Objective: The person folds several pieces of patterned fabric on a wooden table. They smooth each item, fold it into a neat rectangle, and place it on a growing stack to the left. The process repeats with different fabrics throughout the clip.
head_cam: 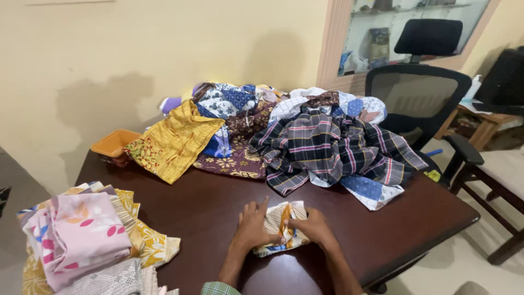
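A stack of folded cloths (82, 240) sits at the table's (207, 213) left edge. The left hand (254, 225) and right hand (314, 228) press flat on a small folded cloth (279, 218) at the near-centre, its long axis running away from the person, tilted slightly right. Behind lies a heap of unfolded fabrics (305, 142).

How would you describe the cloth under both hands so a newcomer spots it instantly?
Start at the dark brown table and go to its near edge, in front of the big unsorted heap. There a small folded cloth lies alone, pressed by the left hand and right hand. Unlike its neighbours, it is cream-striped with orange and blue.
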